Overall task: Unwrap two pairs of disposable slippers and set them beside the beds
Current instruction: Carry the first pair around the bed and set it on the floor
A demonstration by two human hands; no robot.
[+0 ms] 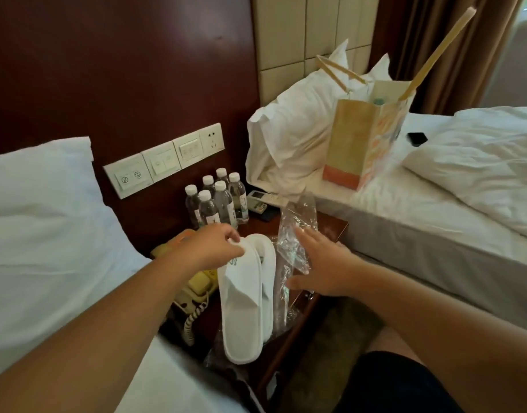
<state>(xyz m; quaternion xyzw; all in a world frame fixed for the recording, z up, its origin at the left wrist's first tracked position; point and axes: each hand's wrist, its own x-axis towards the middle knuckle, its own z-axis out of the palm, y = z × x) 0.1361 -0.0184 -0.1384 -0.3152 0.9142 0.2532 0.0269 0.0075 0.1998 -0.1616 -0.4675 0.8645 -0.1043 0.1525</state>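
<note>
A stacked pair of white disposable slippers point(244, 305) hangs over the nightstand point(325, 231), pinched at the top end by my left hand point(210, 245). A clear plastic wrapper point(295, 234) floats loose just to the right of the slippers. My right hand point(325, 263) is spread open behind the wrapper, fingers apart, touching or almost touching its lower part; I cannot tell whether it grips it. One bed point(47, 234) lies at the left and another bed point(435, 222) at the right.
Several water bottles point(217, 201) stand at the back of the nightstand beside a remote point(260, 201). A yellow telephone point(196, 287) sits under my left wrist. A paper bag point(366, 138), pillows and a dark small object point(417, 139) rest on the right bed. Wall switches point(164, 160) are behind.
</note>
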